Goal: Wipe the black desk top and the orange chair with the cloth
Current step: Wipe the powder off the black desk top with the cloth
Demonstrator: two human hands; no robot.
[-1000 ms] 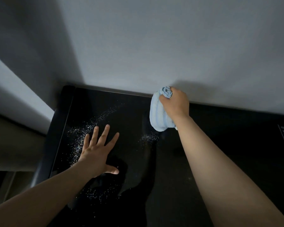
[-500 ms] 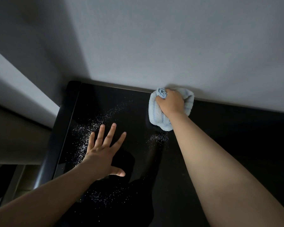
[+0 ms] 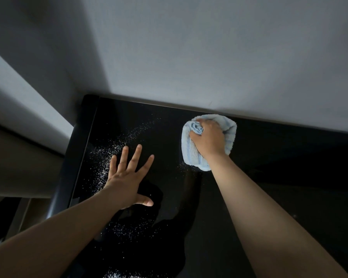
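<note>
A right hand (image 3: 208, 140) grips a bunched pale blue cloth (image 3: 191, 157) against the black worktop (image 3: 279, 177) at its far edge, beside the wall (image 3: 209, 57). The left hand (image 3: 127, 177) lies flat, fingers spread. White specks (image 3: 100, 163) litter the left side and the orange chair is out of view, so most wiping appears undone.

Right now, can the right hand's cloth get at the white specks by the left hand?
Probably yes: the right hand grips the cloth on the desk top; only bare surface separates it from the specks beside the flat left hand.
</note>
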